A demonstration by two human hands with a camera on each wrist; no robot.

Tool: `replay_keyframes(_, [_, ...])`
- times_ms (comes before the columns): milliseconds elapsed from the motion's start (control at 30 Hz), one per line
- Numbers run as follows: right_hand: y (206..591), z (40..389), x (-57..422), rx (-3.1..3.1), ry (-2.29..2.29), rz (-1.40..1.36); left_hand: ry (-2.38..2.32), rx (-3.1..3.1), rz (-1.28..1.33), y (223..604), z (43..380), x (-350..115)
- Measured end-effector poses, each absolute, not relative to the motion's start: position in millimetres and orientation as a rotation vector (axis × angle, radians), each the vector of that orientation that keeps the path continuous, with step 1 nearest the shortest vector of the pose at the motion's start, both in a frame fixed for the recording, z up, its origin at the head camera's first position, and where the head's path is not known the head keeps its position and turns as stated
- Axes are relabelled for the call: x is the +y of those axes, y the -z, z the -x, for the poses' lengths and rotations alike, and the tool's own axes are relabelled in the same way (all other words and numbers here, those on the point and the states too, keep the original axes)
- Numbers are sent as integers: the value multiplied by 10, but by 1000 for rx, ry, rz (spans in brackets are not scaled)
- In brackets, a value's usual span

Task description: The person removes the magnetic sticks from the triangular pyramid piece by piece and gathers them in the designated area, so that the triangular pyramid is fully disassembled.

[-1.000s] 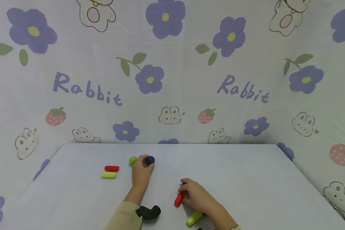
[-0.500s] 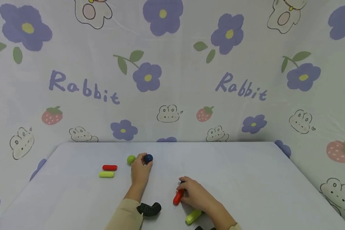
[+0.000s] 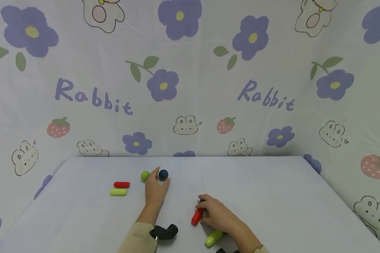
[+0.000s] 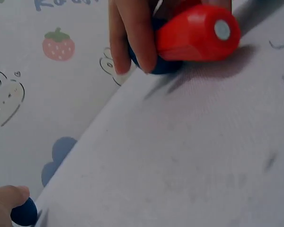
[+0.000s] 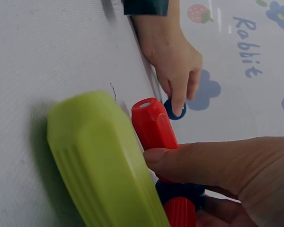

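Note:
In the head view my left hand (image 3: 156, 189) is around a dark blue ball (image 3: 163, 174) at the back of the table, thumb and fingers spread apart beside it. A light green ball (image 3: 145, 176) lies against the left side of that hand. My right hand (image 3: 218, 214) holds a red magnetic rod (image 3: 196, 217), its thumb on the rod in the right wrist view. At the rod's far end is another blue ball (image 5: 180, 190), partly covered by the fingers. A second red rod (image 5: 181, 213) extends from that ball. A yellow-green rod (image 3: 213, 239) lies below the right hand.
A loose red rod (image 3: 121, 185) and a yellow-green rod (image 3: 118, 192) lie side by side at the left on the white table (image 3: 272, 196). Behind the table hangs a patterned cloth (image 3: 202, 70). A black wrist device (image 3: 164, 232) sits at the left sleeve.
The left hand's thumb and fingers have spread wider around the blue ball, which stays in place. The right hand keeps its hold on the red rod. The head view has shifted slightly.

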State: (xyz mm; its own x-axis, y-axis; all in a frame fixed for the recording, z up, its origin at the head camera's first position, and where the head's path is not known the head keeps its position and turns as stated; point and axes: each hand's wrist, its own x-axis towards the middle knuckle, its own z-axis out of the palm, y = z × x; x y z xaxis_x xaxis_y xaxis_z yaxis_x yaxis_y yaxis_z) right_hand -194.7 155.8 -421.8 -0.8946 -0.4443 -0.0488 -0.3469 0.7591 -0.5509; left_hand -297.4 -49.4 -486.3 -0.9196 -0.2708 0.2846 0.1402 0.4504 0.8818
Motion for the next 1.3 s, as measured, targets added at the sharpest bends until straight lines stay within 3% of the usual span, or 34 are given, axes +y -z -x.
replay_keyframes(167, [4216,1928,1558,2795,825,660,1426,-2266,-86,4851,2724,-480])
replay_keyframes(467, [4236,1904,1564,2851,815,695,989,-2635,689,4798,2016,-239])
replay_keyframes(567, [4241,1890,1569,2877,787,680,892,-2692,815,4796,1906,-200])
replay_keyframes(1300, [4239,1893,1616,2811,826,809,1196,-2671,752,4733,1966,-271])
